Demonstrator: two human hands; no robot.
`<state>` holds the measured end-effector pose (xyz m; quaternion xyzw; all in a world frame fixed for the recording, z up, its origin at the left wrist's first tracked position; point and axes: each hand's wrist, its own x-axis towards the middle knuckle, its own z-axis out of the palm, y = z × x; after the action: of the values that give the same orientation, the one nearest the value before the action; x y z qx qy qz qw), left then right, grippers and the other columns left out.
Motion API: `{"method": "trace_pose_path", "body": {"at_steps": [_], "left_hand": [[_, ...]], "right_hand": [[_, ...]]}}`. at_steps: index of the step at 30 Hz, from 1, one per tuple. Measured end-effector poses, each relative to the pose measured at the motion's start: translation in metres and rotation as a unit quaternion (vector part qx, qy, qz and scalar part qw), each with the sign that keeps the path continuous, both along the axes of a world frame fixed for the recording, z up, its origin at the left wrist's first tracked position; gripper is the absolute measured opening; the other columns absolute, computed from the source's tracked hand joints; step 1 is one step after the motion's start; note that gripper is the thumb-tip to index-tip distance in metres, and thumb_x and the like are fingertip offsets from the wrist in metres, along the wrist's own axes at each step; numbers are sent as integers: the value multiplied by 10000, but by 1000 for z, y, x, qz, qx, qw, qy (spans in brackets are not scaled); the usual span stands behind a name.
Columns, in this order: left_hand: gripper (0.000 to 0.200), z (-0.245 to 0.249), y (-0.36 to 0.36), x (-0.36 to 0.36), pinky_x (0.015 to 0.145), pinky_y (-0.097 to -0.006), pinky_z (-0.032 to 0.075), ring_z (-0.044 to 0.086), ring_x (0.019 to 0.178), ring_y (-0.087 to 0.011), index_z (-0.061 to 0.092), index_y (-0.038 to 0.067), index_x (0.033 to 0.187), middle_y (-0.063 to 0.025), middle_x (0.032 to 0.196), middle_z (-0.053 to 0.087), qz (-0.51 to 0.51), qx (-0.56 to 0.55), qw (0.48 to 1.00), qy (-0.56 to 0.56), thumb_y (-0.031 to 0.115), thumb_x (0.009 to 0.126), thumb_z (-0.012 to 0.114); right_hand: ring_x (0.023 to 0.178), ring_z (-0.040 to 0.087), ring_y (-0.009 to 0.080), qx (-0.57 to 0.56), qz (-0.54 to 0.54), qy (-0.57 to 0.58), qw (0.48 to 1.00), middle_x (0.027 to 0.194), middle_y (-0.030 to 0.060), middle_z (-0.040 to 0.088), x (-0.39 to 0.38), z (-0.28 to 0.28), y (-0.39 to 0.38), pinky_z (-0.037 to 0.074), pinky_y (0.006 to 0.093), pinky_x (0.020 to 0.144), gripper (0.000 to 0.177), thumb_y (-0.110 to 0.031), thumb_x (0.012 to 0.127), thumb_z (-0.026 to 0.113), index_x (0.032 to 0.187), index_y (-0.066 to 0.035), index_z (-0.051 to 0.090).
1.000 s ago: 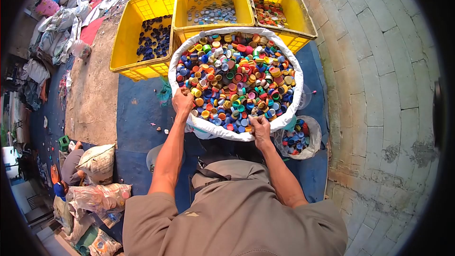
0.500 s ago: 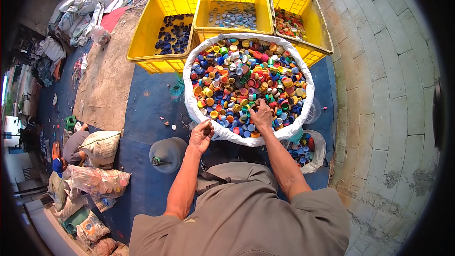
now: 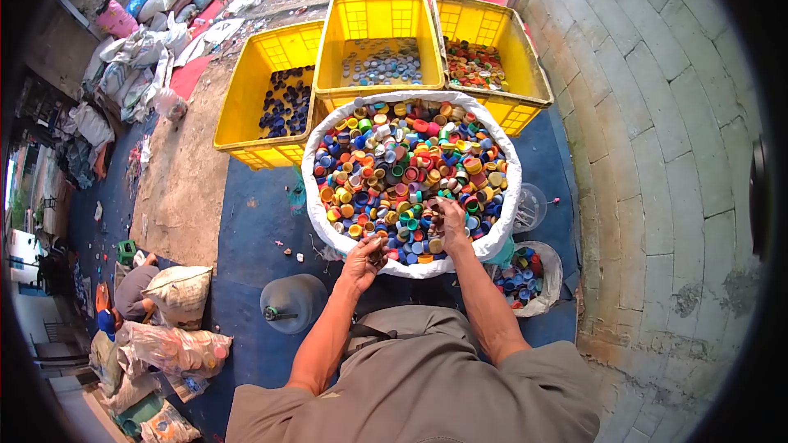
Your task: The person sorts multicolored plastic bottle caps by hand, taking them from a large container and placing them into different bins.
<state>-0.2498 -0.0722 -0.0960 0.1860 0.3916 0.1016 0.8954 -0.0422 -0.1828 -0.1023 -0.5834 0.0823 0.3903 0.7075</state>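
Note:
A large white sack (image 3: 515, 197) with a rolled rim stands in front of me, filled with plastic bottle caps (image 3: 386, 172) of many colours. My left hand (image 3: 365, 262) is closed over the sack's near rim. Something small may be in its curled fingers, but I cannot make it out. Over the near right part of the heap is my right hand (image 3: 451, 226), its fingers bent inward among the caps. What the fingertips grip is hidden.
Beyond the sack stand three yellow crates: left (image 3: 234, 111) with dark caps, middle (image 3: 377, 18) with pale ones, right (image 3: 525, 74) with red-orange ones. A smaller sack (image 3: 552, 279) of caps and a large clear bottle (image 3: 297, 302) flank me. A person (image 3: 131, 291) crouches left among full sacks.
The view has tilted, so crates and sack appear lower and further left. My left hand has come over the sack's near rim. My right hand's fingers have drawn together at the caps.

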Motion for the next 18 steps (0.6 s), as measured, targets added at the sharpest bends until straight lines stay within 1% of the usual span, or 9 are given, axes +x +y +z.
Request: {"method": "trace_pose_path", "body": {"at_steps": [2,3,4,6,8,9,12,15,18], "left_hand": [[209,5,-5,19,735,-323,523,642,828,-155,593,103,1097,-25,978,670,-22,13,999,25,134,891,610],[207,7,-7,29,734,-325,521,639,837,-155,589,103,1094,-29,987,669,-32,16,999,31,145,892,607],[312,8,-9,39,745,-310,522,630,868,-151,576,105,1147,-41,1060,660,-59,16,998,3,189,856,651],[339,7,-19,56,763,-319,517,630,887,-177,558,85,1161,-58,1068,657,-63,0,998,1,195,853,647],[337,-6,-31,71,782,-348,515,626,891,-212,558,59,1148,-82,1072,643,-54,-23,998,-26,220,861,629],[329,-25,-33,76,804,-375,516,621,895,-239,555,43,1140,-105,1067,626,-80,-34,995,-52,239,879,594],[330,-8,-54,98,844,-388,510,612,877,-268,536,2,1135,-142,1043,601,-79,-71,994,-26,224,893,557],[309,-24,-67,116,845,-387,509,611,870,-269,541,-7,1114,-149,1057,598,-77,-110,990,-49,211,895,542],[309,-17,-73,140,822,-386,511,609,853,-274,552,-21,1074,-159,974,619,-80,-124,989,-15,226,891,524]], "right_hand": [[643,558,131,105,-17,106,989,750,-16,557,8,-4,-18,467,314,573,259,-325,912,505,908,-93,620],[674,572,154,132,-60,124,982,791,5,588,7,2,-23,483,322,624,222,-285,903,494,923,-94,605],[708,589,170,177,-76,135,972,815,23,605,6,3,-30,493,336,655,211,-258,891,488,941,-86,600],[807,631,209,243,-111,146,953,888,75,646,3,-9,-49,514,377,753,237,-202,860,463,1011,-62,581],[899,625,250,249,-135,181,942,958,104,633,-6,-10,-70,509,424,820,307,-130,812,444,1083,-36,552],[926,614,262,264,-145,198,933,1009,119,616,-12,-10,-80,503,440,839,334,-95,794,436,1106,-28,534],[1015,579,280,257,-117,135,950,1126,129,571,-26,-11,-109,485,464,879,472,-33,711,426,1174,-49,515],[998,594,308,256,-171,192,932,1068,156,605,-24,-8,-122,485,449,909,468,-31,671,450,1131,12,523],[998,595,308,207,-203,243,926,1032,168,606,-7,3,-122,459,449,948,419,-28,672,452,1078,45,522]]}}
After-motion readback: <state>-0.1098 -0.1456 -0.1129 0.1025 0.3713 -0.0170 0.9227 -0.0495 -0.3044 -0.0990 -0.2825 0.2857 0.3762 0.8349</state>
